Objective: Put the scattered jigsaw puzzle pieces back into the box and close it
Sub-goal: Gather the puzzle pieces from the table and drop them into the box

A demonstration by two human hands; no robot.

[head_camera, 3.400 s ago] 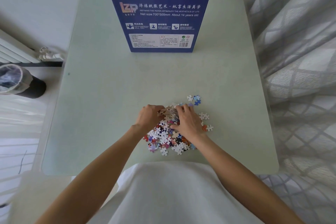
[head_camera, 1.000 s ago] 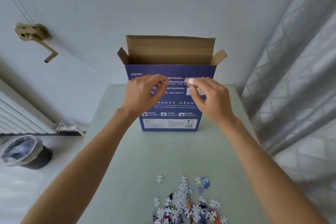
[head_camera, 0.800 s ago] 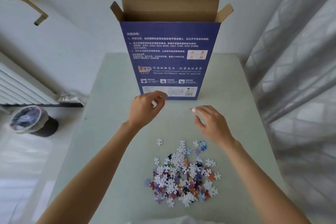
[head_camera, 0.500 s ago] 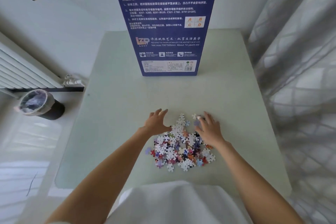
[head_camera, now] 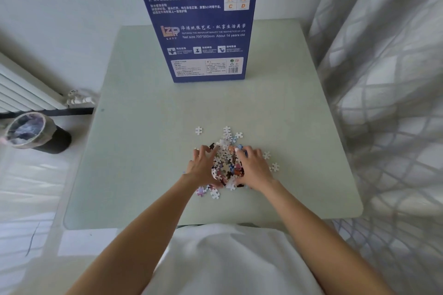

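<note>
**Both hands cup a heap of jigsaw pieces on the pale green table**

Fingers of the left hand lie spread and slightly bent against the left flank of the small multicoloured cardboard jigsaw pieces, and the fingers of the right hand do the same on the right flank. Neither hand pinches or closes round a piece; both press inward with loose, open fingers, palms facing each other, the heap banked up between them. The thumbs sit low at the near end of the heap, close to one another.

Beyond the fingertips, a few white pieces lie loose: one stray white piece is apart to the left, and a small cluster sits just past the heap's far end. To the outside of the right hand two more white pieces rest on the table. Near the left wrist, a couple of pinkish and white pieces lie behind the thumbs.

Well past the fingertips, the tall dark blue cardboard box with white printed text stands upright at the far side of the pale green square table; its top is cut off by the frame.

Left of the table, on the floor, are a black round bin with a plastic liner and a white ribbed radiator. A grey patterned sheer curtain hangs to the right.
</note>
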